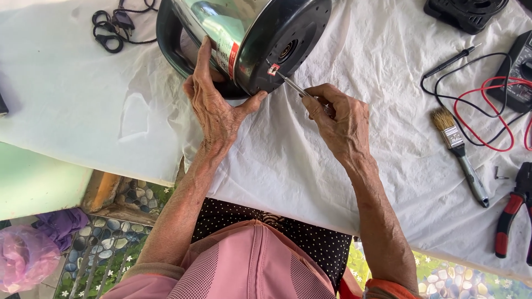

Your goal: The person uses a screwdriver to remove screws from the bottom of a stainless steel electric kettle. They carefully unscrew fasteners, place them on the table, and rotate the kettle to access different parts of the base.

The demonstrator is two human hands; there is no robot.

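Observation:
A stainless steel electric kettle (233,27) with a black handle and black base lies on its side on the white cloth (310,160). My left hand (213,99) grips its body, thumb pressed under the black base rim. My right hand (341,119) is closed on a thin screwdriver (293,86) whose metal tip touches a small red and white tag at the edge of the kettle's base.
To the right lie a paintbrush (460,152), red-handled pliers (512,213), a multimeter (518,69) with red and black leads, and a black kettle stand (465,11). A black cord (116,25) lies at the top left. The table edge runs near my lap.

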